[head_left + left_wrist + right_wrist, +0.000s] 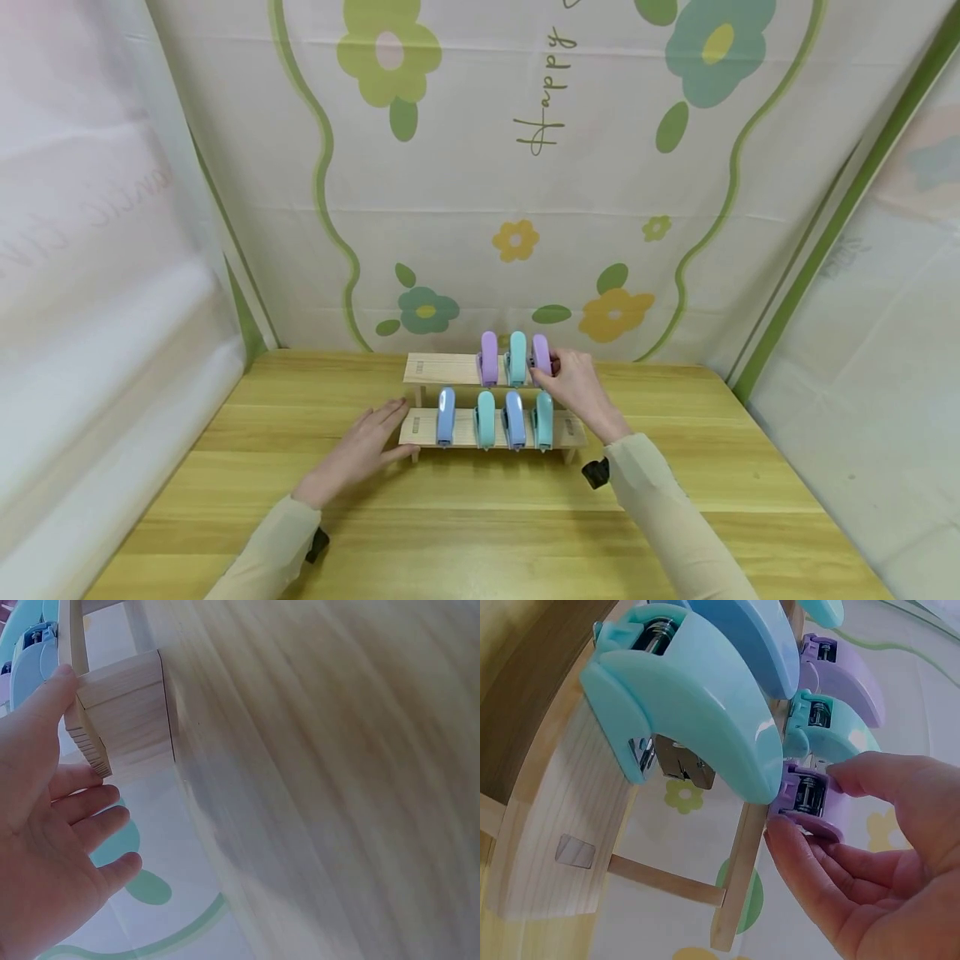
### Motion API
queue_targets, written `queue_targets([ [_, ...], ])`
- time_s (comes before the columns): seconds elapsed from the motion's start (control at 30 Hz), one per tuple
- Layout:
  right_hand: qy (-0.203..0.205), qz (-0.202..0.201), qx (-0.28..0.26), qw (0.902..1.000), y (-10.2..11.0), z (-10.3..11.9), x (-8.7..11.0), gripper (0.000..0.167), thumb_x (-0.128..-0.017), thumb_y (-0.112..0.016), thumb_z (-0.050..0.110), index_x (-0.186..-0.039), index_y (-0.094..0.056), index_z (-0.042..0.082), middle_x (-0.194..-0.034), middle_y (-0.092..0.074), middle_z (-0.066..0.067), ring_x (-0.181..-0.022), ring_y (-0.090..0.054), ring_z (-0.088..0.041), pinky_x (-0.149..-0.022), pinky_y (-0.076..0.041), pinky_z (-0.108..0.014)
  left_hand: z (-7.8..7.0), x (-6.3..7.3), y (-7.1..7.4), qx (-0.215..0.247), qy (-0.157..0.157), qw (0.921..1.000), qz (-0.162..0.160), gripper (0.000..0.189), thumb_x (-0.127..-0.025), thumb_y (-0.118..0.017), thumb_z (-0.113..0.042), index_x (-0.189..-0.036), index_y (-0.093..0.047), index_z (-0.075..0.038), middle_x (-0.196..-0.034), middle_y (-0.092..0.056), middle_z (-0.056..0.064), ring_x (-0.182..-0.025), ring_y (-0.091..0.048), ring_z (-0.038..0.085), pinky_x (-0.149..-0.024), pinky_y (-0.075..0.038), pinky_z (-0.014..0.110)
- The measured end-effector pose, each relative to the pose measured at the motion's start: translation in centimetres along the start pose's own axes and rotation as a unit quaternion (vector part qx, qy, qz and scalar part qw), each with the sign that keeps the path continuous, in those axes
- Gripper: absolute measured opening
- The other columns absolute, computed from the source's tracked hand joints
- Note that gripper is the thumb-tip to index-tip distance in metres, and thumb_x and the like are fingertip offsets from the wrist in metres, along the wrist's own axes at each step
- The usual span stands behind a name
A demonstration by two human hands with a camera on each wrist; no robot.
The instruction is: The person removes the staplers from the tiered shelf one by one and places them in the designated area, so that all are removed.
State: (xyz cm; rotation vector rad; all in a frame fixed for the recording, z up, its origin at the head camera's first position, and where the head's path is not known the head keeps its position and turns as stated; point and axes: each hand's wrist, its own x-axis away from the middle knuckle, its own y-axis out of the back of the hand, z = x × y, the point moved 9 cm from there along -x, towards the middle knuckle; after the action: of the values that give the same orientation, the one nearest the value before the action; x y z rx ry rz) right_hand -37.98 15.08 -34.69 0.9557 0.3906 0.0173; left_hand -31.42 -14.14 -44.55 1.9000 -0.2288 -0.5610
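Observation:
A two-tier wooden rack (pixel 446 367) holds several pastel staplers. On its upper tier, my right hand (pixel 577 385) pinches the rightmost purple stapler (pixel 810 796) between thumb and fingers. Left of it stand a mint stapler (pixel 517 358) and another purple stapler (pixel 489 357). The lower tier bears blue and mint staplers alternating, among them a blue stapler (pixel 446 415) at the left and a mint stapler (pixel 697 705) at the right. My left hand (pixel 367 442) holds the lower tier's left end, thumb at the front edge and fingers toward the back, as the left wrist view (pixel 45 802) shows.
The rack stands on a wood-grain table (pixel 480 525) near its back edge. A printed floral curtain (pixel 465 183) hangs right behind it, with white fabric walls at both sides. Black straps hang at the wrists.

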Motion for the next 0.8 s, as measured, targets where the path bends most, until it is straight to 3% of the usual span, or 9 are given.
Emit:
queue_targets([
  [0.4,-0.028,-0.026,0.005,0.9993,0.48,-0.18,0.24,0.024,-0.084,-0.069,0.015,-0.097,-0.069,-0.005,-0.089,-0.074,-0.020,-0.068,-0.068,-0.021,-0.058,-0.060,-0.029,0.13,-0.01,-0.13,0.007,0.001,1.0000,0.001,0.077,-0.091,-0.070,-0.040,-0.146,-0.042,0.005,-0.152,-0.043,0.026,-0.141,-0.042,0.042,-0.116,-0.033,0.064],
  [0.8,-0.046,-0.027,-0.011,0.9985,0.61,-0.71,0.39,0.026,-0.084,-0.071,0.014,-0.101,-0.066,-0.005,-0.094,-0.074,-0.023,-0.074,-0.072,-0.026,-0.059,-0.062,-0.030,0.17,-0.01,-0.13,0.009,0.005,0.9999,0.004,0.077,-0.091,-0.070,-0.040,-0.146,-0.042,0.005,-0.153,-0.042,0.025,-0.142,-0.042,0.042,-0.117,-0.032,0.063],
])
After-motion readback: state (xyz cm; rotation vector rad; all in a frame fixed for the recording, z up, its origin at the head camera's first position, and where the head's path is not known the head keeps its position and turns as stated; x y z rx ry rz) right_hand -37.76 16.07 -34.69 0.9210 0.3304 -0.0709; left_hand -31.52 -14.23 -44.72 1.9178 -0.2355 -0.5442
